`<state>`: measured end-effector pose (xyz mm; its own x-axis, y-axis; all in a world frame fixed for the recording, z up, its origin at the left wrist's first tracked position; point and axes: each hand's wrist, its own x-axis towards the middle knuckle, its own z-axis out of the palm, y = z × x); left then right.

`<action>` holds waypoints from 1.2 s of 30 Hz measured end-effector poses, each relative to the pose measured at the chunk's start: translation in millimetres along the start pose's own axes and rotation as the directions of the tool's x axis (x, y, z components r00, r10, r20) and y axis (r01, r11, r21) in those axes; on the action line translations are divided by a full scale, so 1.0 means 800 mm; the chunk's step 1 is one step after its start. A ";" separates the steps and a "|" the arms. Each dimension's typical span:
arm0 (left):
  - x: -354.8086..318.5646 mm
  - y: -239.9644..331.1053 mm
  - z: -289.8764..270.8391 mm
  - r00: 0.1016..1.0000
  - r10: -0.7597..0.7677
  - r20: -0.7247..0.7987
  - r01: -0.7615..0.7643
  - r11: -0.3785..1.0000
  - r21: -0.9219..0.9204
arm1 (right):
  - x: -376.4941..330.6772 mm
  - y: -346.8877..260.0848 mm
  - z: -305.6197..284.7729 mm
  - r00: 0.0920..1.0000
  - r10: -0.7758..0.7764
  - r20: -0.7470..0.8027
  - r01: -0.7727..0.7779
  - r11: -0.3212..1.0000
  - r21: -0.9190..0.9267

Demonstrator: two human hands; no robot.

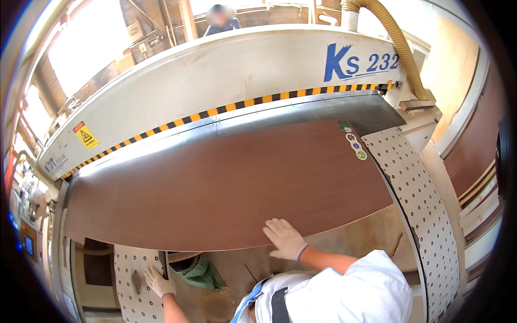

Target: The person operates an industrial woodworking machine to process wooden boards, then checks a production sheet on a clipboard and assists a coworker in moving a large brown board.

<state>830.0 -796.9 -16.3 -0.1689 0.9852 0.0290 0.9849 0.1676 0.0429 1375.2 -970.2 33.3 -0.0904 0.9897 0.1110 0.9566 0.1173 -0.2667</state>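
A large brown wood-grain panel [215,188] lies across a panel saw, its far edge close to the striped machine beam. Round stickers [355,145] mark its far right corner. My right hand [284,239], in a pale work glove, rests flat on the panel near its front edge, fingers stretched out. Also gloved, my left hand [158,281] lies with spread fingers at the inner edge of the left support table [129,269], apart from the panel. Neither hand holds anything.
The white beam [215,75] with a yellow-black strip spans the far side. A dotted support table [420,188] stands on the right, below a ribbed hose [396,37]. Green cloth [202,274] hangs near my left hand. Another person [222,21] is behind the beam.
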 end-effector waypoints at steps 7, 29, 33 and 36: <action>-0.002 0.009 0.005 0.999 0.035 0.001 -0.035 0.999 0.001 | -0.043 0.061 -0.012 0.988 0.133 -0.080 -0.147 0.964 -0.219; 0.027 0.025 0.010 0.965 0.237 -0.114 -0.239 0.971 -0.009 | 0.008 0.067 0.051 0.954 0.162 -0.254 -0.220 0.951 -0.217; 0.024 0.014 0.018 0.959 0.245 -0.139 -0.246 0.969 0.012 | 0.012 0.067 0.060 0.944 0.168 -0.283 -0.230 0.952 -0.203; 0.026 0.019 0.012 0.957 0.258 -0.134 -0.256 0.966 0.031 | 0.011 0.072 0.068 0.935 0.168 -0.313 -0.242 0.946 -0.216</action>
<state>842.2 -773.5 -24.6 0.0871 0.9812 0.1722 0.9960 -0.0889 0.0028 1414.6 -950.0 -33.1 0.1624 0.9193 0.3584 0.9866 -0.1462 -0.0720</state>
